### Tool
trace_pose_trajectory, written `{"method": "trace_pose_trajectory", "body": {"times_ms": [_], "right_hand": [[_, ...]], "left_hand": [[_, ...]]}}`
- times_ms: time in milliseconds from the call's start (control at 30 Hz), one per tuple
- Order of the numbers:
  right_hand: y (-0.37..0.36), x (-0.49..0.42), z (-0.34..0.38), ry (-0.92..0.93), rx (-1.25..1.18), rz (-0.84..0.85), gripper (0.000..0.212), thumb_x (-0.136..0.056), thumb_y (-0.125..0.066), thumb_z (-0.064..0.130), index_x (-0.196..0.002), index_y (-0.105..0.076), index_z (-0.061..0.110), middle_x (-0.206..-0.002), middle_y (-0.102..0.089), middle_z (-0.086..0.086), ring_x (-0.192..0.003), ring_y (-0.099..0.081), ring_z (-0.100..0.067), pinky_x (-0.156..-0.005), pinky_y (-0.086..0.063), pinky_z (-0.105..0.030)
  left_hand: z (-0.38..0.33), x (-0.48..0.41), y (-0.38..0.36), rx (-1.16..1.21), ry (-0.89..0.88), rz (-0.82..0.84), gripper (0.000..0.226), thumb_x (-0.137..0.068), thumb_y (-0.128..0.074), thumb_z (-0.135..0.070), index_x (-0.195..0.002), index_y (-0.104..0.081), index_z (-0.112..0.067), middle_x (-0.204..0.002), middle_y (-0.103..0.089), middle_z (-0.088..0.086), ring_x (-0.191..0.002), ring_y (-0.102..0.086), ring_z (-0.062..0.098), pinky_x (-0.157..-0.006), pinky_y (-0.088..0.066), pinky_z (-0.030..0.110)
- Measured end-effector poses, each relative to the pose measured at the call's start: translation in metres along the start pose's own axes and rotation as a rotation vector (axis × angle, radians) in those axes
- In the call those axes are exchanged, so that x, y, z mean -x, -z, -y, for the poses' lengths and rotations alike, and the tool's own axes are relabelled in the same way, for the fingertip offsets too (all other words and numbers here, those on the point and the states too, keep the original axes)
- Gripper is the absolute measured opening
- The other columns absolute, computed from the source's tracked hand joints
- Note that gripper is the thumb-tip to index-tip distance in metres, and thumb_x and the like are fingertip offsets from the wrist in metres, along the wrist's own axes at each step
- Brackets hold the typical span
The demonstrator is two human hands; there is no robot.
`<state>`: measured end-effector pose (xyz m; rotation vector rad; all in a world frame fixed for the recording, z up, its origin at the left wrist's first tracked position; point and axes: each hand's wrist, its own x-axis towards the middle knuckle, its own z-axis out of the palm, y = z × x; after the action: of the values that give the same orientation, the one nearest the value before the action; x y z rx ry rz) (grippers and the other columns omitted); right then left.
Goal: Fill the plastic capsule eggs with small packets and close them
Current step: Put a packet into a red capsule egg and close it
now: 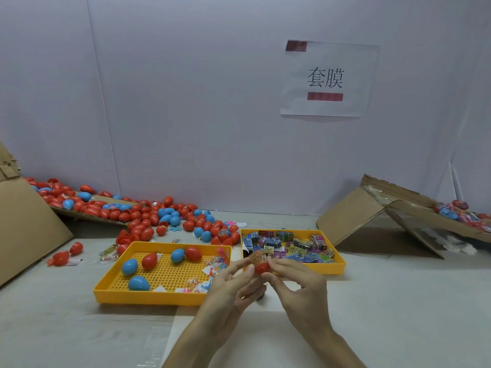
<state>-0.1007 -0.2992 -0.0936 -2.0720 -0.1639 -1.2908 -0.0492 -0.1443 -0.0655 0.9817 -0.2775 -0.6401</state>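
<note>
Egg: red egg [259, 264] (printed wrap on top), just before packet tray [322, 269].
Left hand [231, 288]: fingertips pinch its left.
Right hand [300, 288]: fingertips pinch its right.

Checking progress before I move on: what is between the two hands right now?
In the head view, a red capsule egg with a printed band round its top, pinched by the left hand and right hand.
</note>
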Motion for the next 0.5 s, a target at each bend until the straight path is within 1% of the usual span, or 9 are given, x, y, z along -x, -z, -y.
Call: {"method": "trace_pose_trajectory", "body": {"times_ms": [133, 233, 333, 367, 433, 500], "right_hand": [[-0.0005, 0.0012, -0.0023, 0.039, 0.022, -0.012, 0.034, -0.073, -0.081, 0.012, -0.106, -0.077, 0.008, -0.104, -0.070, 0.016, -0.102, -0.064, 0.012, -0.087, -0.050, -0.007], [0.0013, 0.0011, -0.0026, 0.042, 0.011, -0.015, 0.035, -0.072, -0.086, 0.007, -0.106, -0.078, 0.013, -0.106, -0.073, 0.013, -0.103, -0.066, 0.005, -0.087, -0.053, -0.013], [0.0020, -0.0003, 0.0014, 0.060, -0.015, 0.016, 0.036, -0.076, -0.084, 0.009, -0.111, -0.076, 0.017, -0.108, -0.073, 0.013, -0.103, -0.067, -0.004, -0.086, -0.055, -0.022], [0.0016, -0.0004, 0.0029, 0.049, -0.027, 0.026, 0.038, -0.078, -0.082, 0.011, -0.114, -0.074, 0.017, -0.109, -0.072, 0.013, -0.103, -0.067, -0.005, -0.086, -0.055, -0.022], [0.0005, -0.0005, 0.0043, 0.016, -0.044, 0.034, 0.043, -0.078, -0.082, 0.013, -0.120, -0.072, 0.016, -0.112, -0.071, 0.013, -0.103, -0.067, -0.003, -0.087, -0.053, -0.016], [-0.0002, 0.0001, 0.0034, 0.015, -0.031, 0.041, 0.042, -0.078, -0.081, 0.014, -0.119, -0.073, 0.016, -0.113, -0.072, 0.014, -0.106, -0.066, -0.001, -0.089, -0.052, -0.015]], "left_hand": [[0.0010, -0.0006, 0.0001, -0.028, 0.010, 0.011, 0.048, -0.084, -0.071, -0.020, -0.129, -0.060, -0.008, -0.116, -0.074, 0.015, -0.108, -0.072, 0.027, -0.097, -0.054, 0.040], [0.0007, 0.0027, -0.0025, -0.026, 0.018, 0.049, 0.044, -0.089, -0.068, -0.027, -0.127, -0.063, -0.008, -0.119, -0.073, 0.014, -0.111, -0.071, 0.026, -0.098, -0.052, 0.040], [0.0009, 0.0033, -0.0054, -0.061, 0.008, 0.076, 0.044, -0.091, -0.066, -0.033, -0.127, -0.065, -0.008, -0.122, -0.072, 0.013, -0.115, -0.069, 0.026, -0.103, -0.051, 0.042], [0.0010, 0.0024, -0.0054, -0.067, 0.007, 0.071, 0.046, -0.090, -0.066, -0.032, -0.129, -0.064, -0.007, -0.123, -0.071, 0.014, -0.116, -0.068, 0.027, -0.105, -0.049, 0.043], [0.0010, 0.0012, -0.0049, -0.072, 0.009, 0.085, 0.046, -0.091, -0.065, -0.031, -0.131, -0.062, -0.006, -0.124, -0.071, 0.014, -0.119, -0.067, 0.027, -0.106, -0.049, 0.042], [0.0012, 0.0014, -0.0038, -0.060, 0.021, 0.108, 0.044, -0.093, -0.064, -0.031, -0.130, -0.063, -0.007, -0.125, -0.070, 0.015, -0.119, -0.066, 0.027, -0.104, -0.051, 0.040]]}}
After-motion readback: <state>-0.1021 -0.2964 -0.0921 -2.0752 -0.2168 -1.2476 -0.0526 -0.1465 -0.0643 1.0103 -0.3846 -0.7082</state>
